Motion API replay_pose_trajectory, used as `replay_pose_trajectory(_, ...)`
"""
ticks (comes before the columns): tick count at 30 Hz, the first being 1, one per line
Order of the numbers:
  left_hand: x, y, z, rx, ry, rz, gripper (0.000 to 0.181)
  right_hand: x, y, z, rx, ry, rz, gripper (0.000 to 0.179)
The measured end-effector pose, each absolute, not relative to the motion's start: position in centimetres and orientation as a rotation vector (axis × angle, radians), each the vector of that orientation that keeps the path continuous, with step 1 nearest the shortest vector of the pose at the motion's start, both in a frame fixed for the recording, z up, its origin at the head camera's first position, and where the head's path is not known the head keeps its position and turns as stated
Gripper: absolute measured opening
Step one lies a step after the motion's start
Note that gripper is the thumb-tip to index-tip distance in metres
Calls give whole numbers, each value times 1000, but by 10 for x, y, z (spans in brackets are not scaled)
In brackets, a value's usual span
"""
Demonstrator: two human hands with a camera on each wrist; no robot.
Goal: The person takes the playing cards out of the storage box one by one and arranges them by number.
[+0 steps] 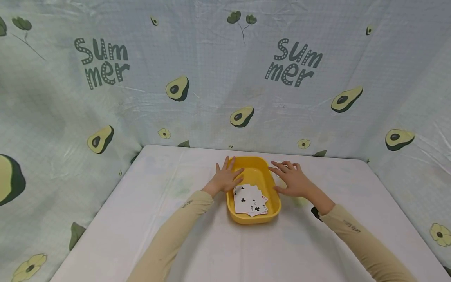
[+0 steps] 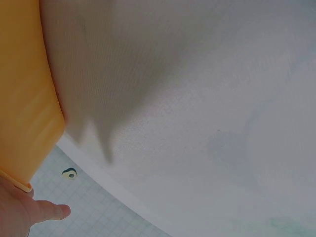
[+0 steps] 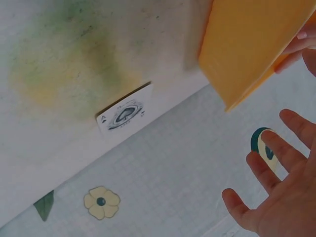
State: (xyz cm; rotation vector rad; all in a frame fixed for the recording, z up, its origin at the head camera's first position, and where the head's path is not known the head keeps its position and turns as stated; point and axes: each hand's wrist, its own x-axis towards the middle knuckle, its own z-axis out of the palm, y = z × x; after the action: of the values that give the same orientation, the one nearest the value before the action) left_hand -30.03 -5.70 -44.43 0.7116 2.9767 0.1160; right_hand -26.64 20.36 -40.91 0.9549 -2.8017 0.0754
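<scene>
A yellow plastic basin [image 1: 254, 221] sits on the table with several playing cards [image 1: 244, 199] spread face up in its near part. At the basin's left rim is my left hand [image 1: 224, 180], its fingers spread and reaching over the edge. My right hand [image 1: 295, 183] is on the other side, fingers apart, thumb tip right by the right rim. In the right wrist view an ace of spades [image 3: 126, 112] lies face up on the table beside the basin; from the head my right hand mostly hides it. Neither hand grips a card.
The white-covered table [image 1: 169, 172] reaches back to a hanging cloth [image 1: 211, 51] printed with avocados, flowers and the word summer. This cloth also closes in the left and right sides.
</scene>
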Motion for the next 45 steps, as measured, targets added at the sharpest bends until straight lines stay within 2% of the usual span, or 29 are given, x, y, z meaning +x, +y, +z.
replay_pose_trajectory(15,-303,-56,-446,700,2984,100,48,-252,176,-420,1054,-2802,52,65)
replay_pose_trajectory(32,-301,-57,-445,725,2993,95,47,-254,152,-443,1308,-2850,48,62)
replay_pose_trajectory(45,-299,-58,-444,727,2995,113,47,-255,139,-451,1326,-2903,-35,67)
